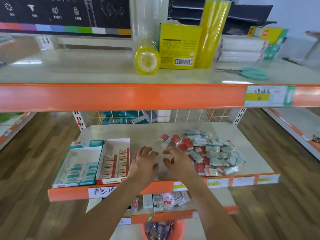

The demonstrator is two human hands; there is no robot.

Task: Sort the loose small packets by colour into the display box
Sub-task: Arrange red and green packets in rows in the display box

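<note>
A heap of loose red and teal small packets [209, 151] lies on the right half of the middle shelf [138, 132]. At the left stand two open display boxes side by side: a teal display box [81, 163] holding teal packets and a red display box [115, 160] holding red packets. My left hand [144, 163] hovers over the bare shelf just right of the red box, fingers spread and holding nothing. My right hand [174, 161] is beside it, fingers loosely curved, at the left edge of the heap, also holding nothing.
The orange-edged upper shelf [121, 96] overhangs, carrying yellow tape rolls [147, 60], a yellow box [178, 47] and teal scissors [251, 73]. Below, a lower shelf holds small boxes [159, 201]; an orange bucket [162, 229] stands on the floor.
</note>
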